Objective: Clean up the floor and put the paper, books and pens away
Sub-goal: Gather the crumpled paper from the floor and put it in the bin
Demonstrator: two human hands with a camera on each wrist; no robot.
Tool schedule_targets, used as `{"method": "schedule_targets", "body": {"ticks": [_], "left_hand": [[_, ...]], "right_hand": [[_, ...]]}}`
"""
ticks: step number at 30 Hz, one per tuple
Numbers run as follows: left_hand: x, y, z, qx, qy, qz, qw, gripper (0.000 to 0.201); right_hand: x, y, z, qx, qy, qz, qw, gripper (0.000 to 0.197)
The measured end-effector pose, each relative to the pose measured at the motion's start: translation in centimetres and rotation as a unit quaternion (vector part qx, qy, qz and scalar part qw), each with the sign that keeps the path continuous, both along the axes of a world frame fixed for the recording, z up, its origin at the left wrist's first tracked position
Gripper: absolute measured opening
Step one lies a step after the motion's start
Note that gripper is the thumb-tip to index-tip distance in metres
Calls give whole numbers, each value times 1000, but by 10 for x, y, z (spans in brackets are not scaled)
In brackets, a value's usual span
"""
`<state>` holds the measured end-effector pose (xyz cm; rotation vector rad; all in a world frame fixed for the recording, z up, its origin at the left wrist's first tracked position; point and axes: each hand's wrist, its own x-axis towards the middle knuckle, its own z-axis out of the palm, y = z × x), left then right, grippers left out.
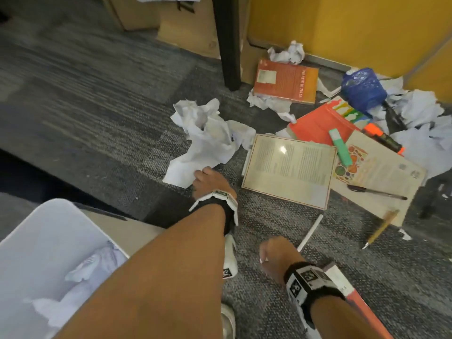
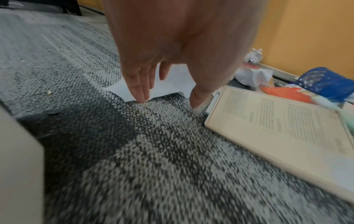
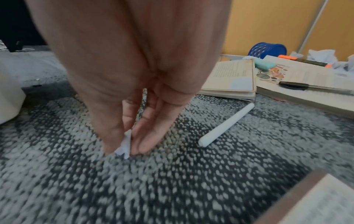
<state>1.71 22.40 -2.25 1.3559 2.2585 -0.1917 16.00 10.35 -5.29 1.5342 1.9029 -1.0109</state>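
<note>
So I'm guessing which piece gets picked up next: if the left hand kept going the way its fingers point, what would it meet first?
Probably the crumpled white paper: the left hand already has fingertips at its near edge, seemingly touching.

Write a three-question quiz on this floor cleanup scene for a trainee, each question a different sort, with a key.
1. True or false: the right hand pinches a small paper scrap just above the carpet.
2. Multiple choice: the fingertips of the left hand touch A) the edge of the crumpled paper sheet, B) a blue cup, C) a green highlighter.
3. Fill in: the white pen lies on the ____, beside the right hand.

Key: 1 true; 2 A; 3 carpet.
</note>
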Motion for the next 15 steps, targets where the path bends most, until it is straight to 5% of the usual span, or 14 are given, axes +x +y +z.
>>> {"method": "schedule_targets", "body": {"ticks": [5,8,15], "left_hand": [[-16,47,-8,131,82,-41,987,86],[-37,58,-25,130,83,-47,987,102],[-38,78,-51,-37,6,-51,998,86]], "right_hand": [[19,45,7,108,109,-174,973,25],[27,88,8,149,128,-179,964,12],[14,173,21,181,106,-208,955,24]]}}
